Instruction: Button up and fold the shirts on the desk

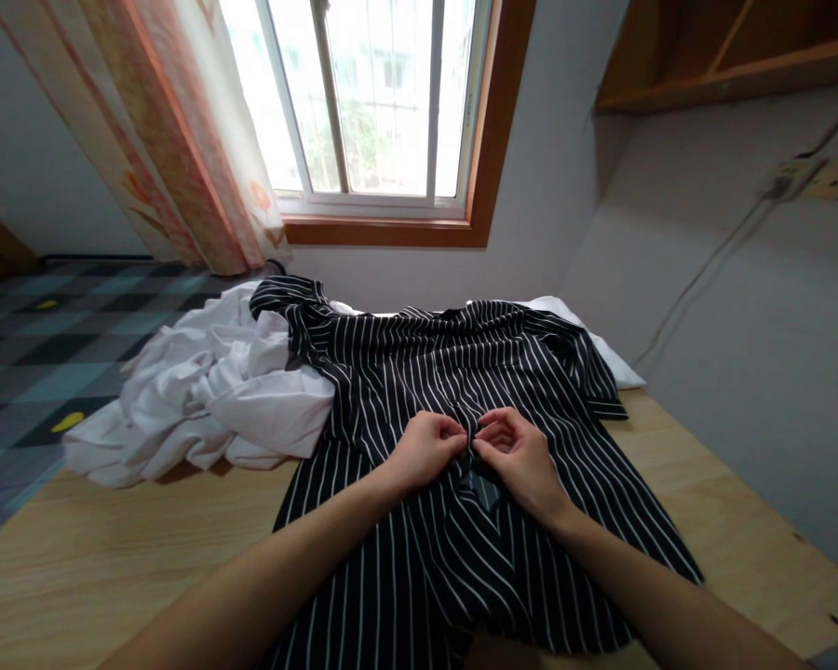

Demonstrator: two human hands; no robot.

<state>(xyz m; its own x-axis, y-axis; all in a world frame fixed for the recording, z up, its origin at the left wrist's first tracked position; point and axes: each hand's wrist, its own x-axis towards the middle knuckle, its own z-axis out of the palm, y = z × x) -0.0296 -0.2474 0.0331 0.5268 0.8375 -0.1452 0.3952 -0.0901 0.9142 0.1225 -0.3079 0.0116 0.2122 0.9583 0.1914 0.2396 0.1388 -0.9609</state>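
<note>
Striped shirt (419, 372): black with thin white stripes, spread on your wooden worktop (112, 549), its collar end toward the window (377, 102).
Left hand (427, 448): your grip is closed, fingertips pinching a raised fold at the middle of the shirt's front.
Right hand (518, 454): your grip is closed on the same fold, fingers curled, just beside the left hand.
White cloth (209, 391): a crumpled heap on the worktop, left of the shirt and touching its sleeve.
</note>
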